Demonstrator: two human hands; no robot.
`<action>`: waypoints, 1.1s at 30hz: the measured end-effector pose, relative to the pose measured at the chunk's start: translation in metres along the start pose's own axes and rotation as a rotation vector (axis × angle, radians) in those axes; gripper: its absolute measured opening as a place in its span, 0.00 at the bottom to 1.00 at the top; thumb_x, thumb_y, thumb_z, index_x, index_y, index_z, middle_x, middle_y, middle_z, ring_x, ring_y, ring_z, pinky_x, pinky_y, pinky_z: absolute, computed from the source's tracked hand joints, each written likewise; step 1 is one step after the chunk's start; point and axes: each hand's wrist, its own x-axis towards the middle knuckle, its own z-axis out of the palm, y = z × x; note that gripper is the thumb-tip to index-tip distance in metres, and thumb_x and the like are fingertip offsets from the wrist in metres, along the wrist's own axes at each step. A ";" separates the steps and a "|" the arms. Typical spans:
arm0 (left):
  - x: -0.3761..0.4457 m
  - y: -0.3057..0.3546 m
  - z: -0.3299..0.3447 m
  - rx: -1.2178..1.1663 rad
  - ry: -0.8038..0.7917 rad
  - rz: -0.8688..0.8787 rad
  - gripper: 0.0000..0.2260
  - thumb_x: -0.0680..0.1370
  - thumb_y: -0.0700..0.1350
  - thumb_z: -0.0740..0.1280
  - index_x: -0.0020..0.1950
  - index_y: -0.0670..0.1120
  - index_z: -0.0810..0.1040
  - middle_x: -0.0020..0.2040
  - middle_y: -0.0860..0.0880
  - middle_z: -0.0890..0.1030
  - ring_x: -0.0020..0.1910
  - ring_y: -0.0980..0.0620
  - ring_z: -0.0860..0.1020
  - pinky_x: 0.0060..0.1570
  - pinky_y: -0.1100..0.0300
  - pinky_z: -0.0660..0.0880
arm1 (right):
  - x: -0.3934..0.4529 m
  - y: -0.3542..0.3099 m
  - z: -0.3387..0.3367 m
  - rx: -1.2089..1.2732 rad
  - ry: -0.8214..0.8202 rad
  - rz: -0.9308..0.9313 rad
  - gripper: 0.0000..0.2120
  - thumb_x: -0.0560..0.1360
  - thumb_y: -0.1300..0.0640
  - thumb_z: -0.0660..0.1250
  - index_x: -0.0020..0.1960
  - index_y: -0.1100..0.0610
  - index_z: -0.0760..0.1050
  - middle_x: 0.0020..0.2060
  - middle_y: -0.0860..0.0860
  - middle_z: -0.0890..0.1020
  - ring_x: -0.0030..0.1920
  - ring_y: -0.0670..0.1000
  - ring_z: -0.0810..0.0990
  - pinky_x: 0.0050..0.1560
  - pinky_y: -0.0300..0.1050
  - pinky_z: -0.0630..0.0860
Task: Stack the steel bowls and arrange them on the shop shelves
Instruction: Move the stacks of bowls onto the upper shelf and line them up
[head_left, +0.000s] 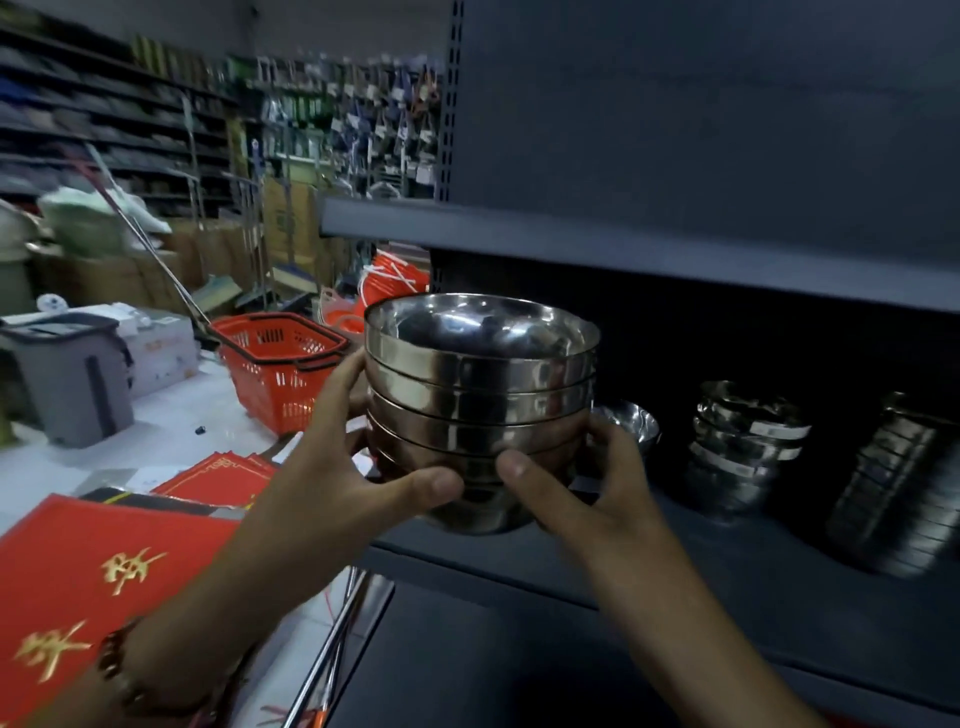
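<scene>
A stack of several nested steel bowls (480, 400) is held upright at the left end of a dark shelf (727, 561). My left hand (353, 457) grips its left side, thumb across the lowest bowl. On the right side my right hand (587, 483) grips it the same way, thumb on the front. Whether the stack's base touches the shelf board is hidden by my hands. Further along the shelf stand a single small steel bowl (631, 423), a short stack of bowls (743, 447) and a taller leaning stack (904, 493).
The shelf above (623, 244) overhangs the bowls. An orange shopping basket (280, 364) sits on the floor to the left, near a grey bin (72, 379). Red mats with gold characters (88, 587) lie low left. Metal rods (332, 654) lean beside the shelf.
</scene>
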 end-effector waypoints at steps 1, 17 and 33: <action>-0.001 0.015 -0.005 0.025 0.005 0.015 0.54 0.52 0.70 0.79 0.74 0.66 0.61 0.65 0.59 0.77 0.63 0.56 0.79 0.54 0.50 0.80 | -0.002 -0.010 0.000 -0.003 -0.002 -0.023 0.29 0.53 0.40 0.72 0.53 0.42 0.70 0.38 0.26 0.79 0.41 0.31 0.79 0.36 0.25 0.73; -0.015 0.091 -0.032 -0.034 0.053 -0.079 0.53 0.43 0.67 0.82 0.68 0.68 0.69 0.57 0.53 0.81 0.53 0.50 0.84 0.36 0.52 0.82 | -0.014 -0.055 0.005 -0.049 -0.111 -0.120 0.19 0.62 0.46 0.77 0.50 0.43 0.76 0.47 0.43 0.83 0.43 0.37 0.81 0.39 0.26 0.73; 0.059 0.159 -0.064 0.054 0.152 0.236 0.52 0.61 0.50 0.83 0.77 0.64 0.56 0.59 0.50 0.78 0.51 0.57 0.84 0.44 0.56 0.83 | 0.046 -0.163 0.014 -0.103 -0.134 -0.347 0.21 0.67 0.54 0.78 0.54 0.45 0.72 0.48 0.42 0.83 0.45 0.38 0.83 0.49 0.34 0.79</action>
